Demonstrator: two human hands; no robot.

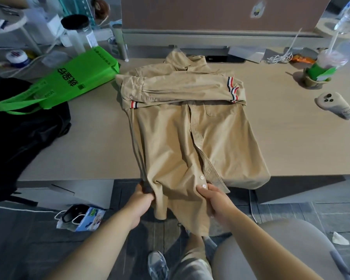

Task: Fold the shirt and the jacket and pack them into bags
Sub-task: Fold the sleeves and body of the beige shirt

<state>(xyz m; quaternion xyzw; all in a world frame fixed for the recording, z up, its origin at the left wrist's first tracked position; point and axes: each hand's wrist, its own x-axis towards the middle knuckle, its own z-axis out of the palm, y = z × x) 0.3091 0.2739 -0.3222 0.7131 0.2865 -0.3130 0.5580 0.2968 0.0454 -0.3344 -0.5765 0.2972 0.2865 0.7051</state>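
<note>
While gripped at its hem, the tan shirt [170,138] lies front-up on the table [291,138], sleeves folded across its chest.

The table carries the shirt, whose lower part hangs over the near edge. Left of the shirt lies the crumpled black jacket [18,128]; the green bag [75,81] rests flat just beside the shirt's folded sleeves, its handles over the jacket. At the shirt's hanging hem, the left hand [139,201] curls its fingers round the left edge, and the right hand [216,201] pinches the button placket. Right of the shirt, well apart, are a drink cup [323,67] and a phone [334,105].
</note>
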